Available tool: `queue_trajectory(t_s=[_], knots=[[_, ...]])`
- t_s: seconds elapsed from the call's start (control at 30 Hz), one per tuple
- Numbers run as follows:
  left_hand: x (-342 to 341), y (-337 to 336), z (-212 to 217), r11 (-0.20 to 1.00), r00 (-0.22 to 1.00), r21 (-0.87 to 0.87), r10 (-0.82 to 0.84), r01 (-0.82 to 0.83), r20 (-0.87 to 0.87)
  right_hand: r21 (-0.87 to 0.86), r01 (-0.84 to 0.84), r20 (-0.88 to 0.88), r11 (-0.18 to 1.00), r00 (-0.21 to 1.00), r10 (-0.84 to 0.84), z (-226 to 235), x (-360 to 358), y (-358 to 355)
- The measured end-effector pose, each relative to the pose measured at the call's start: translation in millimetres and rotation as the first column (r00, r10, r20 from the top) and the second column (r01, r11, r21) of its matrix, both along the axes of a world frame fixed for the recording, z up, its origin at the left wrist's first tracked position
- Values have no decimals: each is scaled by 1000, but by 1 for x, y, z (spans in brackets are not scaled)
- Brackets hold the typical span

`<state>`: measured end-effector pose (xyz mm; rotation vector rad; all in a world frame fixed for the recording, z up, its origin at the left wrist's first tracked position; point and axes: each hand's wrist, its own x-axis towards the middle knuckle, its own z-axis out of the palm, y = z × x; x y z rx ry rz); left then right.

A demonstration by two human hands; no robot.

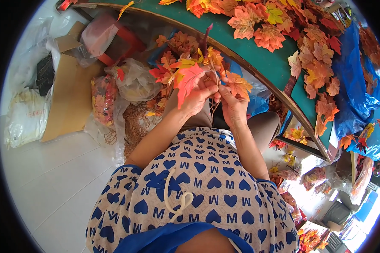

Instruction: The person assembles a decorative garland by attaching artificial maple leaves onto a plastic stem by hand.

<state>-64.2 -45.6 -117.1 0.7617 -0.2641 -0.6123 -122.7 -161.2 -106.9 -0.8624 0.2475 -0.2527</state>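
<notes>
My left hand [195,100] and my right hand [234,107] meet over my lap, both closed with fingertips pinched. Between them runs the thin brown stem [216,79] of an artificial maple leaf spray. A large red-orange leaf [189,81] spreads over the left hand's fingers. Just beyond the right hand's fingers is an orange leaf [240,86]. More yellow and orange leaves [183,44] crowd behind the left hand, and I cannot tell which belong to the same spray. A dark reddish pointed piece [206,36] sticks up past the hands.
A green-topped table [266,63] with a wooden edge curves ahead and right, heaped with maple leaves [318,63]. Blue plastic sheeting [350,76] lies at its right. On the left floor stand a cardboard box [65,95], a bag of leaves [103,101] and a red stool [128,42].
</notes>
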Motion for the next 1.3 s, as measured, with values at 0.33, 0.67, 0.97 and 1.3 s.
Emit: queue_trajectory(t_s=[0.33, 0.67, 0.97, 1.3], knots=[[4, 4, -2, 909, 912, 122, 406, -399, -48, -539, -164, -9, 827, 982, 188, -27, -11, 11], [-15, -12, -10, 999, 924, -33, -5, -8, -382, -395, -91, -53, 914, 996, 76, -19, -16, -9], [-15, -19, -17, 986, 972, 159, 87, -53, -216, -263, -81, -198, 961, 980, 28, -24, -25, 2], [-17, -19, -31, 998, 977, -67, 4, -19, -211, -347, -88, -164, 934, 986, 32, -41, -27, -5]])
